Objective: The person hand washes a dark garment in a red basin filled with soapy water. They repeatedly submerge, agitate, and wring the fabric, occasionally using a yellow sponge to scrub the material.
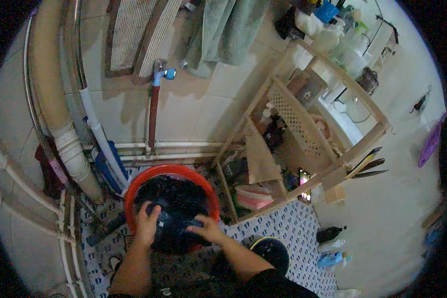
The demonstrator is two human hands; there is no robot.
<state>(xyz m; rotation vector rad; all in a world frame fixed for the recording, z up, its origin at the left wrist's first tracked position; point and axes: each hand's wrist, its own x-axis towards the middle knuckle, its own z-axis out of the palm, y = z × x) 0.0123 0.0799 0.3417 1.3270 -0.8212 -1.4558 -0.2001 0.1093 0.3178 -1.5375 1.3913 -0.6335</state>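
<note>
In front of me a red plastic basin (171, 168) stands on the floor, filled with dark wet-looking cloth (175, 193). My left hand (147, 225) is at the basin's left side, with a fold of the cloth between thumb and fingers. On the opposite side my right hand (208, 228) pinches the same dark mass, its fingers pointing left. A small pale patch, perhaps a tag, shows on the fabric between both hands. The cloth hides the basin's inside, and part of its near rim is covered.
A wooden shelf rack (290, 192) with bottles on top leans close on the right. A dark bucket with a yellow rim (272, 238) stands near my right forearm. Pipes (69, 149) run along the left wall. Several bottles (329, 259) line the right wall. Towels (223, 33) hang above a tap (160, 76).
</note>
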